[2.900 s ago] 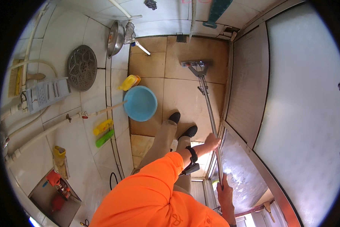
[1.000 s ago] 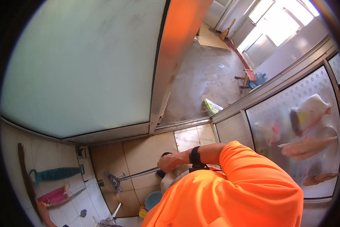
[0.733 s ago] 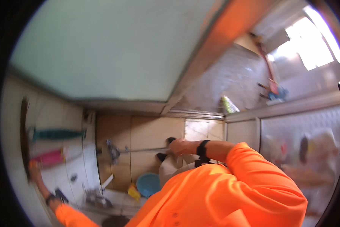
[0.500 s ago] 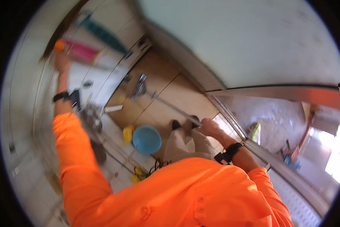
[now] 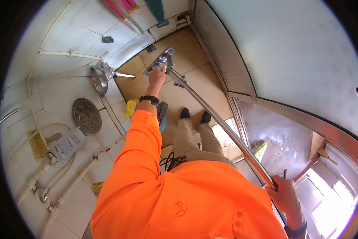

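Note:
A long metal-handled mop [image 5: 223, 123] runs slantwise from the far middle to the near right, its flat head [image 5: 160, 62] raised above the floor. My right hand [image 5: 284, 195] is wrapped round the near end of the handle. With my left arm stretched forward, my left hand [image 5: 158, 75] grips the mop at its head; some of its fingers are hidden against the metal parts. A black wrist strap [image 5: 149, 98] circles my left wrist. Beyond the mop head, a pink thing [image 5: 125, 7] and a green, blade-like thing [image 5: 157, 12] hang on the tiled wall.
On the left wall are a steel bowl [image 5: 99, 81], a round perforated plate [image 5: 87, 115], a grater [image 5: 68, 144], a brush [image 5: 36, 145] and white pipes [image 5: 67, 53]. A yellow container [image 5: 130, 108] stands below. A frosted door panel [image 5: 290, 51] and metal door frame [image 5: 294, 113] are right.
My left hand has left the pink, orange-capped thing by the wall and now grips the mop head. My right hand moved back toward me along the right, and the mop has risen.

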Action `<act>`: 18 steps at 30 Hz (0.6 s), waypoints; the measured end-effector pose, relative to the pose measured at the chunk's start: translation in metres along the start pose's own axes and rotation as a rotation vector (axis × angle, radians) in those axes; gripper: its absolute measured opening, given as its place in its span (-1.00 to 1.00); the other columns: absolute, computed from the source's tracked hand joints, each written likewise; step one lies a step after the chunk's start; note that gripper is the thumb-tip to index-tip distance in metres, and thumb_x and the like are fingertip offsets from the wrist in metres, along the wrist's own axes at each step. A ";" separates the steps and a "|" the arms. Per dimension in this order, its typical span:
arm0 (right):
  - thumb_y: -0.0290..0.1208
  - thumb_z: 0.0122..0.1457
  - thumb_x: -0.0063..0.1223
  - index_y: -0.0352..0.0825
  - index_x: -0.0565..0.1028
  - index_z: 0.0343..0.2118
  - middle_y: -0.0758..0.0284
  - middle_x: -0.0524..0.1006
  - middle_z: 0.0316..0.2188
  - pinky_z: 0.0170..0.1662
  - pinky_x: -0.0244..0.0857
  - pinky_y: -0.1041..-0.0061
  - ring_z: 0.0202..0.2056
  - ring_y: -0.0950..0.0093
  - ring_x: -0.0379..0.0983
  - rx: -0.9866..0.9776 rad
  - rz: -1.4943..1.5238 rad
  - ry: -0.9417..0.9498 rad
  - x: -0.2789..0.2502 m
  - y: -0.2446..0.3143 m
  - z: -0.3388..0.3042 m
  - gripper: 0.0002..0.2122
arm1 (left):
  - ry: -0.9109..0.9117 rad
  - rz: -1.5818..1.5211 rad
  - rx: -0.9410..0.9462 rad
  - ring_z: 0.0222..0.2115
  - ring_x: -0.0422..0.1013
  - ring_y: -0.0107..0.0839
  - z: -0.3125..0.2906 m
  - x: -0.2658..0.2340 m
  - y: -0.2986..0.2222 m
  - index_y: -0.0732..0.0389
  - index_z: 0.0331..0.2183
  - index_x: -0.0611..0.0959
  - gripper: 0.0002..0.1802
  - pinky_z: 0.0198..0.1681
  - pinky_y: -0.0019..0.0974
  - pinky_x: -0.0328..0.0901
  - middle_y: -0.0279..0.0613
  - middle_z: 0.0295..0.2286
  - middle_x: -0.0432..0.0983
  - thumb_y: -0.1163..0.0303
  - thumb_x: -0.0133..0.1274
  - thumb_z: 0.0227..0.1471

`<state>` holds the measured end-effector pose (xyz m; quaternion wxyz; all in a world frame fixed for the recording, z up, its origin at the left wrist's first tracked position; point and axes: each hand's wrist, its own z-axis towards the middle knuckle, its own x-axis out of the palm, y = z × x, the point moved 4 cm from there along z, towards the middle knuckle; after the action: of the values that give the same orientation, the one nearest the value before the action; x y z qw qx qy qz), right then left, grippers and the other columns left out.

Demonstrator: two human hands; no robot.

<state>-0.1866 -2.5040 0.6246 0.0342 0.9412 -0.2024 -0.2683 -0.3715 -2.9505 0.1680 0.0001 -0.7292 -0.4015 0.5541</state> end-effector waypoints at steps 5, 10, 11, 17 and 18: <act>-0.39 0.00 0.15 -0.43 0.48 -0.41 0.28 0.34 -0.75 -0.58 0.13 0.52 -0.69 0.58 0.26 0.203 0.042 0.045 -0.013 0.003 -0.054 -0.81 | 0.003 -1.139 -0.706 0.08 0.22 -0.23 -0.050 0.056 -0.001 0.23 -0.26 0.60 -0.24 0.05 -0.11 0.17 -0.24 -0.21 0.51 -0.33 -0.22 0.06; -0.45 -0.05 0.15 -0.45 0.49 -0.40 0.30 0.35 -0.76 -0.59 0.09 0.55 -0.68 0.64 0.24 0.149 0.177 0.011 -0.001 -0.017 -0.062 -0.81 | -0.026 -0.797 -0.181 -0.32 0.49 -0.18 -0.057 0.031 -0.009 0.18 -0.34 0.67 -0.21 -0.19 -0.16 0.29 -0.10 -0.38 0.60 -0.32 -0.37 0.11; -0.43 -0.03 0.16 -0.45 0.49 -0.40 0.32 0.35 -0.76 -0.59 0.10 0.56 -0.68 0.64 0.24 0.173 0.232 0.054 0.005 -0.025 -0.060 -0.81 | -0.014 -0.624 -0.046 -0.35 0.49 -0.12 -0.054 0.019 -0.011 0.19 -0.39 0.67 -0.19 -0.20 -0.12 0.29 -0.05 -0.43 0.59 -0.33 -0.39 0.11; -0.43 0.07 0.11 -0.42 0.51 -0.40 0.46 0.40 -0.75 -0.66 0.06 0.66 -0.72 0.72 0.26 0.290 0.689 0.271 0.046 -0.058 -0.048 -0.86 | 0.197 0.214 0.338 -0.42 0.46 0.05 -0.048 -0.052 -0.004 0.32 -0.53 0.62 -0.10 -0.26 -0.01 0.27 0.08 -0.59 0.52 -0.36 -0.41 0.08; -0.43 0.07 0.11 -0.42 0.51 -0.39 0.46 0.39 -0.75 -0.66 0.06 0.66 -0.72 0.72 0.26 0.288 0.676 0.288 0.048 -0.059 -0.046 -0.86 | 0.224 0.137 0.292 -0.42 0.46 0.03 -0.043 -0.062 0.000 0.32 -0.54 0.62 -0.13 -0.27 -0.02 0.27 0.08 -0.59 0.52 -0.33 -0.38 0.09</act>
<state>-0.1041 -2.4712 0.6296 0.0164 0.8448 -0.5294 -0.0762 -0.3402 -2.9678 0.2345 0.1130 -0.8041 -0.2637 0.5207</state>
